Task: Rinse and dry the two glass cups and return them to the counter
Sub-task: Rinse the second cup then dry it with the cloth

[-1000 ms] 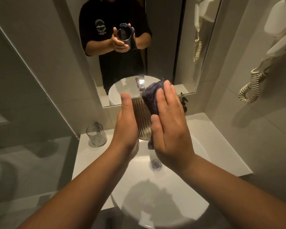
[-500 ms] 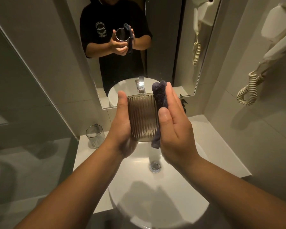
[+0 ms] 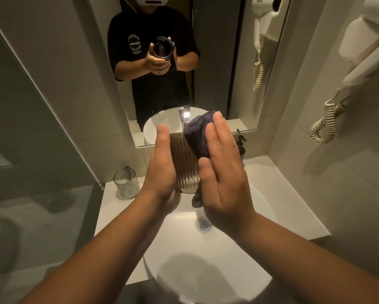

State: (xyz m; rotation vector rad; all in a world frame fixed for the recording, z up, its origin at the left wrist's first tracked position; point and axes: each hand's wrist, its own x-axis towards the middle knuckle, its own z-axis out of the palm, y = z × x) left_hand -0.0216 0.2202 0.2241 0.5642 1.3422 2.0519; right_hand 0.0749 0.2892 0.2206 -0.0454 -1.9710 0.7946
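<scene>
A ribbed glass cup [image 3: 184,165] is held up over the white basin [image 3: 206,260], gripped on its left side by my left hand [image 3: 162,172]. My right hand [image 3: 223,178] presses a dark cloth [image 3: 197,137] against the cup's right side and over its rim. A tail of the cloth hangs below the cup. The second glass cup [image 3: 126,183] stands upright on the white counter [image 3: 109,207] at the left, beside the wall.
A mirror [image 3: 184,62] behind the basin shows a person in a black shirt holding the cup. The tap [image 3: 185,116] is partly hidden behind the cloth. A dark dispenser bottle [image 3: 241,145] stands at the back right. A wall hairdryer with coiled cord [image 3: 325,121] hangs on the right.
My right hand has shifted the cloth back over the cup's rim and upper right side, covering more of the ribbed glass. The cup stays in my left hand over the basin.
</scene>
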